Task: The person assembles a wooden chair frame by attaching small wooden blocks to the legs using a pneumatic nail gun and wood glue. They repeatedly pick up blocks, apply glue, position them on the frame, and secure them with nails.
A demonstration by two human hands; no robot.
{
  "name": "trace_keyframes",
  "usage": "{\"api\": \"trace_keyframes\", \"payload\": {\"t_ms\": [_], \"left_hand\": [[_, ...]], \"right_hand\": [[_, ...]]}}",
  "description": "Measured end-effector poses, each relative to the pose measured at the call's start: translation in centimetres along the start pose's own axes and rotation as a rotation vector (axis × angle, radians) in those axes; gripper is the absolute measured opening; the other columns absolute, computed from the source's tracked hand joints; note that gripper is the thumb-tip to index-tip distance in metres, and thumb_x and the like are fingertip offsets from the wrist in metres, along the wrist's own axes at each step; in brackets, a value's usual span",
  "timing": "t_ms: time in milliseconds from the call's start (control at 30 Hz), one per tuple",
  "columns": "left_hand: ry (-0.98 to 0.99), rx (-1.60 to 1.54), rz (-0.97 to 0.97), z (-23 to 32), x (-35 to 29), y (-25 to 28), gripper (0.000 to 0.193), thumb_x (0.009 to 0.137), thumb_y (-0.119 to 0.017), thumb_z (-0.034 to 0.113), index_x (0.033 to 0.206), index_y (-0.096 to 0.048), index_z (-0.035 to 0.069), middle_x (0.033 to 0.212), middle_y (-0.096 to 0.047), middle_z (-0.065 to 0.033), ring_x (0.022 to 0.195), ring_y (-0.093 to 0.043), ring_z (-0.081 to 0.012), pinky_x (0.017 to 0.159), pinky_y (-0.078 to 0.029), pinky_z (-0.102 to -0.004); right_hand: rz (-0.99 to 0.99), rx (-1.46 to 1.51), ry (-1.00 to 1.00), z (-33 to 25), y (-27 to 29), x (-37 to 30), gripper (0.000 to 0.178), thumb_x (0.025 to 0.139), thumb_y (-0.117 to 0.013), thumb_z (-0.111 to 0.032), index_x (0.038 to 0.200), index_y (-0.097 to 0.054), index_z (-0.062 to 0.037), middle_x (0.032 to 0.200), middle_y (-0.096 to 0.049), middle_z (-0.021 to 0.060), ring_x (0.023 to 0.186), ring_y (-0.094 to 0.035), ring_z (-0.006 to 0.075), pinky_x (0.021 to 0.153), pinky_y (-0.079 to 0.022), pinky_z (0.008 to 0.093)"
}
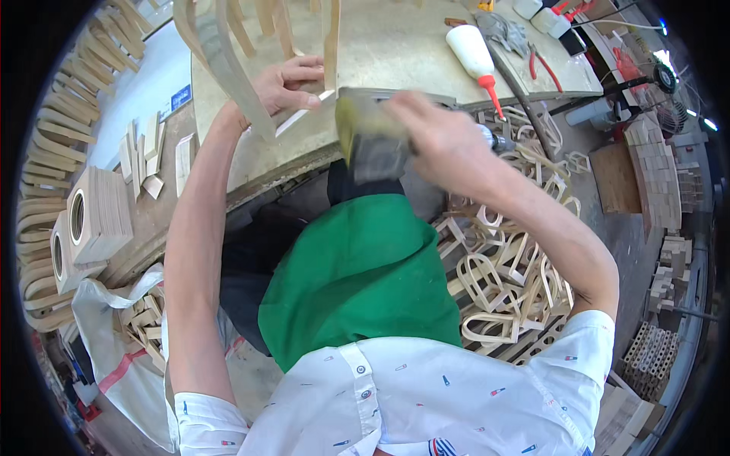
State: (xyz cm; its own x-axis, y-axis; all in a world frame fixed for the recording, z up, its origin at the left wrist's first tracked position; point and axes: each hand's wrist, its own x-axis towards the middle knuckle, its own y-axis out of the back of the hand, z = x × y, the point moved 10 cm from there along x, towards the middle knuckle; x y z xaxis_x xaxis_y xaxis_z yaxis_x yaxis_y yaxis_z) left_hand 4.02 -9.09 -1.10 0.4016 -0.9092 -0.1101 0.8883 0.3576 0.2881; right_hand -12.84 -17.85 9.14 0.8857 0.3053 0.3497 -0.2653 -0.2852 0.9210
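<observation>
Near the bench's front edge, my left hand [285,85] is closed at the lower end of a U-shaped bent wooden frame [225,64], which stands with its curve upward. My thumb lies against a pale strip [304,113] between the frame's two legs. Just to the right, my right hand [445,140] grips a yellow and dark grey tool [372,140], smeared by motion, so its kind is unclear. This tool is over the bench edge, above my green apron [365,266]. Several more bent wooden pieces [283,26] stand behind my left hand.
A white glue bottle [468,52] with a red nozzle, red-handled pliers [544,67] and grey gloves [503,32] lie on the bench at right. Wooden loops [494,289] are heaped below. Bent strips [53,144] and stacked blocks with round holes [103,213] line the left.
</observation>
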Motion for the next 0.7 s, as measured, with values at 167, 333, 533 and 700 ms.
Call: {"api": "trace_keyframes", "payload": {"t_ms": [167, 333, 533, 700], "left_hand": [[0.005, -0.108, 0.253, 2.6, -2.4, 1.8, 0.045, 0.086, -0.065, 0.017, 0.129, -0.058, 0.005, 0.143, -0.045, -0.0039, 0.12, -0.05, -0.0159, 0.102, -0.039, -0.0297], [0.161, 0.213, 0.552, 3.0, -8.9, 4.9, 0.036, 0.086, -0.062, 0.015, 0.12, -0.063, 0.002, 0.109, -0.067, -0.007, 0.096, -0.064, -0.0154, 0.082, -0.048, -0.0281], [0.228, 0.314, 0.887, 2.4, -15.0, 9.9, 0.04, 0.078, -0.07, 0.017, 0.115, -0.063, 0.002, 0.092, -0.068, -0.0101, 0.086, -0.064, -0.0188, 0.078, -0.048, -0.0315], [0.106, 0.268, 0.827, 2.9, -12.0, 9.5, 0.044, 0.079, -0.066, 0.014, 0.12, -0.059, 0.0, 0.102, -0.068, -0.012, 0.094, -0.063, -0.0184, 0.088, -0.045, -0.0319]], "right_hand": [[0.2, -0.008, -0.294, 6.7, 7.1, 3.3, 0.027, 0.076, -0.07, -0.018, 0.089, -0.061, 0.0046, 0.086, -0.063, 0.0188, 0.076, -0.065, 0.0306, 0.066, -0.053, 0.0377], [0.11, 0.916, -0.804, 16.5, 1.1, 2.5, 0.032, 0.086, -0.069, -0.024, 0.091, -0.057, 0.0056, 0.074, -0.06, 0.0079, 0.059, -0.061, 0.0141, 0.055, -0.054, 0.0269], [0.175, 1.164, -0.939, 22.1, -5.6, 2.1, 0.032, 0.086, -0.068, -0.022, 0.082, -0.06, 0.0087, 0.07, -0.062, 0.0125, 0.057, -0.063, 0.0173, 0.049, -0.052, 0.0297], [0.103, 0.201, -0.825, 23.3, -3.6, 3.1, 0.029, 0.084, -0.067, -0.02, 0.088, -0.063, 0.0085, 0.071, -0.065, 0.0225, 0.069, -0.066, 0.037, 0.064, -0.052, 0.0425]]}}
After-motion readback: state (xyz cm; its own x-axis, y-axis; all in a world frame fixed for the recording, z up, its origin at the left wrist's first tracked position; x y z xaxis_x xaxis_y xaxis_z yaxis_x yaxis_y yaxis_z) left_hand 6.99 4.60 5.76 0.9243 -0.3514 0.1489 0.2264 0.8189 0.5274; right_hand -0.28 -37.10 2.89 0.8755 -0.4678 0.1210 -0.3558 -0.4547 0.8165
